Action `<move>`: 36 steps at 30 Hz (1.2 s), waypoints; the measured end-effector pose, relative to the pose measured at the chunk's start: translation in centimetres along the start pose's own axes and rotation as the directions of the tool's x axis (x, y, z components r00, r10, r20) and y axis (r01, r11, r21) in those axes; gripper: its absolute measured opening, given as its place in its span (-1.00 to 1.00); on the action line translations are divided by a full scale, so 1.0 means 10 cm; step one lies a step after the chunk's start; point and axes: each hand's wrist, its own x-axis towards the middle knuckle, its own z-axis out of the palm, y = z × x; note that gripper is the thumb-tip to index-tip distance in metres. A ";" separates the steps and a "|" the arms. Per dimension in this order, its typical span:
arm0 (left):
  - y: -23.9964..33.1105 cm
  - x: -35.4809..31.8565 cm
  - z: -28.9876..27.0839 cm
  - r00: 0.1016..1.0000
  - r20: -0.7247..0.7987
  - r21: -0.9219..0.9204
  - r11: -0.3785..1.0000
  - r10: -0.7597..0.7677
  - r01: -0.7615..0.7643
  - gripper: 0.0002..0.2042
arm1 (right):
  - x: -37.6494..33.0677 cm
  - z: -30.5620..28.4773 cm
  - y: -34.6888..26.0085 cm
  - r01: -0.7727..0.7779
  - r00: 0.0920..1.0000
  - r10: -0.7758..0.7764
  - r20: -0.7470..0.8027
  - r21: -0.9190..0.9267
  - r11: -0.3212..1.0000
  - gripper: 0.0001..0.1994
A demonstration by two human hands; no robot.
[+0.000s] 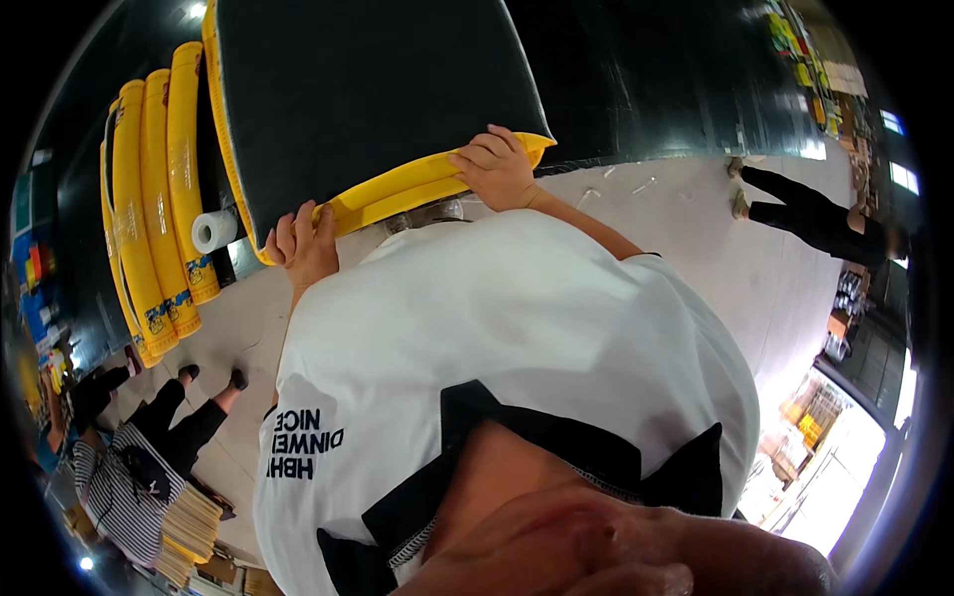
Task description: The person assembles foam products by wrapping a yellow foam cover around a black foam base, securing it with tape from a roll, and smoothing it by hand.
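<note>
A large dark grey mat [368, 99] with a yellow border lies on the black work table in front of me. Its near yellow edge [397, 189] bulges and shows a lengthwise crease. My left hand [304, 250] is closed over the near left corner, fingers bent on top. Farther right along the same edge, my right hand [494, 171] grips the yellow border close to the right corner. Both thumbs are largely hidden.
Left of the mat lie several yellow wrapped rolls [157, 199] and a white roll [215, 230]. The black table [656, 79] extends right. A person in striped clothing [129, 477] stands at left, another in black [815, 214] at right. Scraps [646, 186] lie on the floor.
</note>
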 end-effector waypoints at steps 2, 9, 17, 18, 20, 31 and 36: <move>0.04 -0.03 0.00 0.998 0.035 0.030 0.998 -0.048 0.047 -0.68 | -0.02 -0.04 -0.07 -0.024 0.999 0.023 -0.023 -0.073 0.997 -0.72; -0.14 -0.08 0.20 0.984 -0.136 -0.353 0.934 -0.113 0.059 -0.64 | 0.00 -0.02 -0.01 -0.079 0.990 0.089 0.109 -0.095 0.992 -0.72; -0.13 0.00 0.05 0.997 -0.018 -0.296 0.953 -0.075 0.066 -0.66 | 0.00 0.03 0.14 0.011 0.999 -0.011 -0.032 -0.005 1.000 -0.70; -0.10 0.00 0.06 0.994 -0.017 -0.283 0.954 -0.106 0.097 -0.67 | -0.01 0.03 0.12 0.007 0.999 -0.008 -0.039 -0.023 1.000 -0.71; -0.05 0.03 0.06 0.991 -0.049 -0.227 0.967 -0.128 0.114 -0.68 | -0.02 0.04 0.10 -0.009 0.998 0.006 -0.055 -0.062 0.998 -0.72; -0.09 0.08 0.27 0.948 -0.140 -0.316 0.921 -0.285 0.230 -0.83 | 0.08 0.03 0.05 -0.188 0.979 0.179 -0.096 -0.090 0.978 -0.75; -0.29 0.43 0.17 0.969 0.068 -0.293 0.923 -0.239 0.249 -0.89 | 0.45 -0.19 0.15 -0.527 0.776 0.483 0.406 -0.003 0.850 -0.76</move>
